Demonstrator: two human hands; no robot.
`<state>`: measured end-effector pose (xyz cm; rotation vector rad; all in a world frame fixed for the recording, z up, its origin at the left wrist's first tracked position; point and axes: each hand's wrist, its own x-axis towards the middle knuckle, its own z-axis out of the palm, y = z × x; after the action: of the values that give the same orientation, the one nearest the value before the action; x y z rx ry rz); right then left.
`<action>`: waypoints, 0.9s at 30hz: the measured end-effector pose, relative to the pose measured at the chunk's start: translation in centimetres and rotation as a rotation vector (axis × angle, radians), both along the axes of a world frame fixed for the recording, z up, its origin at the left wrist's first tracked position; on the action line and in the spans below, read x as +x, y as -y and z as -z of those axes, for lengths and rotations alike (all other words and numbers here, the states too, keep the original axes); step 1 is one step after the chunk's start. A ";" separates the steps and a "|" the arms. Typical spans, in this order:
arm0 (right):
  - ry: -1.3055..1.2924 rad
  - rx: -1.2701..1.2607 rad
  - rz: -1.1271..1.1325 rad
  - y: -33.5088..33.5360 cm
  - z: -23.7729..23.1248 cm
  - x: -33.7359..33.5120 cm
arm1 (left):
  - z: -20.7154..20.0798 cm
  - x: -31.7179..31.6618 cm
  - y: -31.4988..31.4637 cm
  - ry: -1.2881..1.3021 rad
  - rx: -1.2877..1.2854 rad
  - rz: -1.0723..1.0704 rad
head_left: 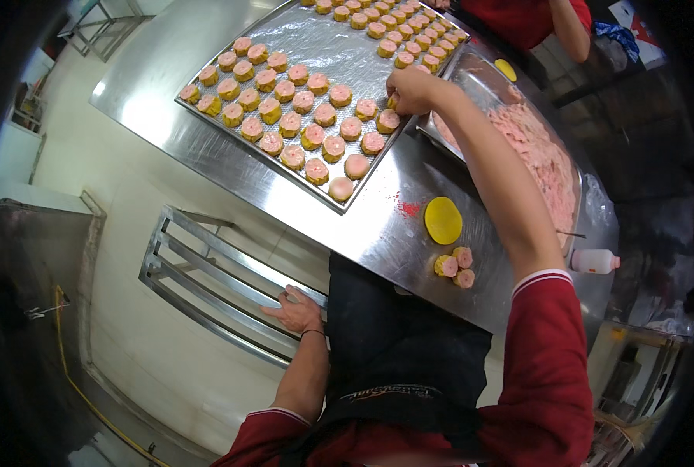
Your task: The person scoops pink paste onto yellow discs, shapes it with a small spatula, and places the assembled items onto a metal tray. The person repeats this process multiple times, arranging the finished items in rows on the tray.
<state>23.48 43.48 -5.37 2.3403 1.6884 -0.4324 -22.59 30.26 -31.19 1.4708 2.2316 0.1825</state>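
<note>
My right hand reaches to the right edge of the metal tray. Its fingers are closed on a dumpling, of which only a bit of yellow wrapper shows. Rows of open-topped dumplings with pink filling and yellow wrappers stand upright on that tray. Down at the left, my left hand is closed on a bar of a metal rack; some of its fingertips are hidden. Below my right forearm, three dumplings stand together beside a stack of round yellow wrappers.
A deep metal pan of pink filling lies under my right forearm. Beside it is a white bottle. Red crumbs dot the steel table. Another person in red stands across it, near a yellow disc.
</note>
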 end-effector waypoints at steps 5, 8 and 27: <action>0.019 0.075 0.023 1.4 -2.4 -1.0 | 0.3 -0.2 0.1 -0.018 0.023 0.033; -0.022 0.394 -0.085 5.6 -6.6 -3.2 | 0.4 -0.5 0.0 0.016 0.031 0.069; -0.194 0.742 0.809 35.6 2.9 -24.8 | -1.5 -0.1 0.6 0.029 0.040 0.107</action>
<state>-1.35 7.88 -8.24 3.6135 0.9558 -0.1521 -22.71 29.62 -29.70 1.5940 2.1313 0.2139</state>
